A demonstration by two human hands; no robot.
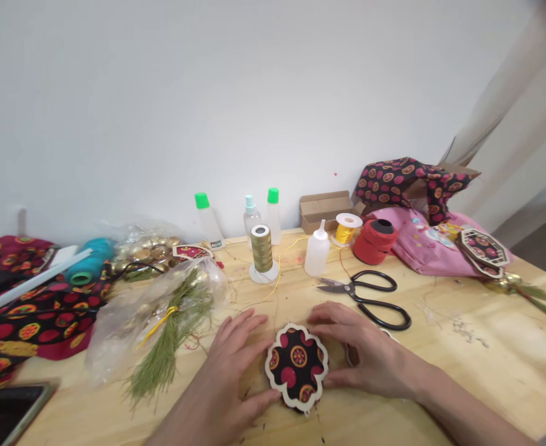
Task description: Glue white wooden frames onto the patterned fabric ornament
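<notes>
A flower-shaped fabric ornament with a pale scalloped wooden rim lies in front of me, its black cloth patterned in red and orange. My left hand holds its left edge with thumb and index finger, the other fingers stretched forward. On the opposite edge, my right hand has its thumb and fingertips against the rim. Another pale-rimmed piece is mostly hidden under my right hand. Black-handled scissors lie just beyond that hand. A green thread tassel tied with yellow is left of my left hand.
Across the back stand a green thread cone, a white nozzle bottle, green-capped bottles, a yellow spool and a red roll. Patterned cloth and a phone are at left, a pink bag at right.
</notes>
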